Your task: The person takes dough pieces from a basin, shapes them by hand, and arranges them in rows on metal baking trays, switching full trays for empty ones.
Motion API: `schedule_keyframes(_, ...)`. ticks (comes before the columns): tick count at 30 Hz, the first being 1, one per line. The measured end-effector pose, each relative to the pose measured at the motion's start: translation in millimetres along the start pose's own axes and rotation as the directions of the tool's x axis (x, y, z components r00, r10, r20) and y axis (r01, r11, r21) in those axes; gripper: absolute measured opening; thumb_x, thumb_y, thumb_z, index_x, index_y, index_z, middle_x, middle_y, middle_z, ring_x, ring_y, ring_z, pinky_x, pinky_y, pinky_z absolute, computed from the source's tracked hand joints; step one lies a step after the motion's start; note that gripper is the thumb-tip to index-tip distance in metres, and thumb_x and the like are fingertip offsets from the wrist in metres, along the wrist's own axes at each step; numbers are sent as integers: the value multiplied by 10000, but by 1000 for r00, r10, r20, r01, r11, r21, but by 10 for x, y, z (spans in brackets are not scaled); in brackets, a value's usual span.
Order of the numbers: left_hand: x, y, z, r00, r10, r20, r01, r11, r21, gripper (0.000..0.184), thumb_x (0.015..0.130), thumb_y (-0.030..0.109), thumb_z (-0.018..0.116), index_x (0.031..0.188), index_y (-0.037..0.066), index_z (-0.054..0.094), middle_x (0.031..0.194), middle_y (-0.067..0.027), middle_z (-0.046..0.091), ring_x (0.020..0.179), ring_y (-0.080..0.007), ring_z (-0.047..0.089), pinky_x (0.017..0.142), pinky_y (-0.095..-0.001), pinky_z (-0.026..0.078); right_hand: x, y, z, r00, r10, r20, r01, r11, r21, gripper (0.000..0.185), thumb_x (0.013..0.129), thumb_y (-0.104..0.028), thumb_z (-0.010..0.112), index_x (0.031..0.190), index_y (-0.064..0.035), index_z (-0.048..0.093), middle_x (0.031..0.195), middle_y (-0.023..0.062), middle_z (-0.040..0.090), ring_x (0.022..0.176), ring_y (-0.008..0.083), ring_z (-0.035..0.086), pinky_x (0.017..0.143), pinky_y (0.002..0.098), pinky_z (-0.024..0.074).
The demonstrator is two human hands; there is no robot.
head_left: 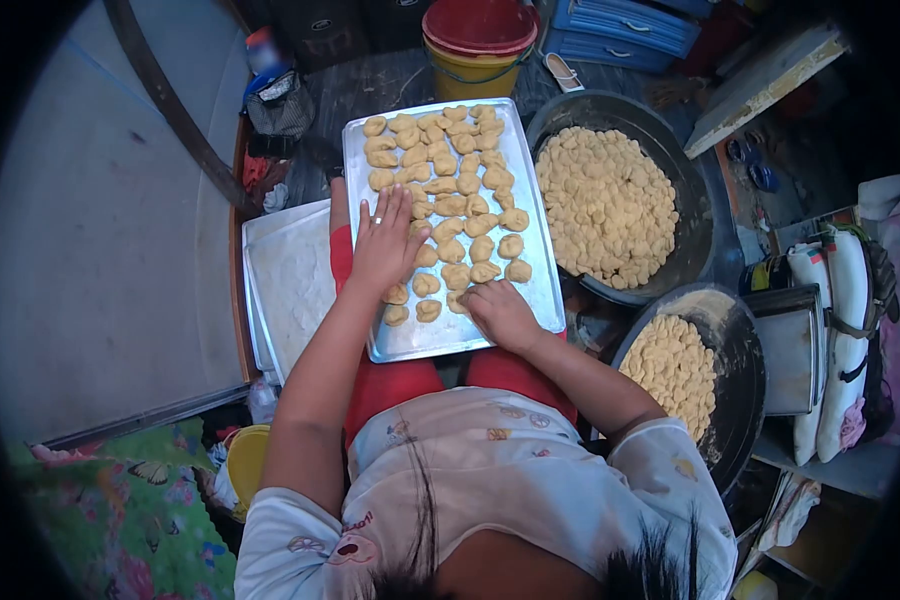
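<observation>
A metal baking tray (408,345) rests across my lap, bearing rows of small twisted dough pieces (450,228). My left hand (385,245) lies over the left side of the tray, fingers stretched out and a ring on one of them. It touches or hovers just above the dough there and hides a few pieces. Near the tray's front edge, the curled fingers of my right hand (502,312) press round a dough piece (457,302), which they partly cover.
To the right stand a large dark basin (705,215) heaped with dough pieces and a second basin (745,400) with more. Flat trays (288,270) lie at my left. Behind are a red and yellow bucket (470,72), blue drawers (620,45) and a shoe (562,73).
</observation>
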State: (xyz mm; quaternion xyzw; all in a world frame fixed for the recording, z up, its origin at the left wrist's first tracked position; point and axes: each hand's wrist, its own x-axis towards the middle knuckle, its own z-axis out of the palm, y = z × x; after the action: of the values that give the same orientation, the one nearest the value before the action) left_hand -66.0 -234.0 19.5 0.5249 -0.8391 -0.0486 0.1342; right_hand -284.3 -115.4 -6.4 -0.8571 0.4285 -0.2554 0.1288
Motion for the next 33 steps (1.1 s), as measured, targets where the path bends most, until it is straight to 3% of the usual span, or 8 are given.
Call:
schedule_keyframes(13,46,-56,188,965,-254,68,241,957,160,757,955,551,355,1452,-17,290,1529,-187,261,1431,-313,217,1153,-528,112,0,26,18,1000,-13,-1,13,1000,-5,235,777,-109,610,1011,-95,598,918,46,571,899,242,538,776,365,407)
schedule_keyframes(20,-153,392,-87,994,-92,-56,88,994,-72,704,960,468,405,1458,-12,274,1539,-186,235,1438,-348,181,1159,-514,107,-2,-22,-65,1000,-7,-28,9,999,53,204,782,-127,619,984,-100,608,883,57,566,865,249,547,762,372,411)
schedule_keyframes(23,-204,885,-79,985,105,135,-92,991,-97,675,960,436,419,1447,-16,298,1533,-195,241,1437,-363,173,1157,-522,101,6,46,-250,996,-31,-80,37,997,68,185,778,-141,634,955,-90,611,847,65,570,805,258,555,723,384,424)
schedule_keyframes(25,-168,1110,-19,975,204,83,-161,918,-363,667,954,456,424,1415,-21,361,1519,-201,268,1427,-370,198,1154,-530,100,50,216,-478,984,22,-179,-9,997,78,196,764,-129,648,951,-78,618,871,82,599,813,277,569,712,418,437)
schedule_keyframes(26,-94,1206,-11,973,212,88,-166,916,-365,667,954,456,424,1415,-21,361,1519,-201,268,1427,-370,198,1154,-530,100,116,316,-707,982,189,-16,-188,980,68,227,742,-104,661,963,-71,624,910,106,624,847,314,583,735,444,452)
schedule_keyframes(28,110,1371,-14,958,263,115,-205,906,-370,646,951,470,428,1387,-6,417,1506,-212,292,1427,-362,205,1156,-520,95,16,757,-717,818,326,-473,-294,945,143,213,794,-75,634,1004,-43,614,950,159,617,871,340,591,754,410,475)
schedule_keyframes(31,351,1600,42,906,351,235,-291,923,-253,662,934,495,451,1359,-13,454,1495,-213,313,1423,-362,215,1153,-531,99,-106,1630,-778,572,732,-371,-658,679,325,315,783,-106,679,1082,-39,605,1005,170,611,923,320,601,799,424,473)
schedule_keyframes(33,414,1695,161,894,374,247,-318,917,-241,670,916,500,479,1345,-15,469,1485,-211,331,1418,-364,226,1155,-536,96,-381,2520,-404,558,777,-292,-746,624,232,515,738,-147,735,1213,-74,549,1093,216,572,1016,348,579,868,420,479)
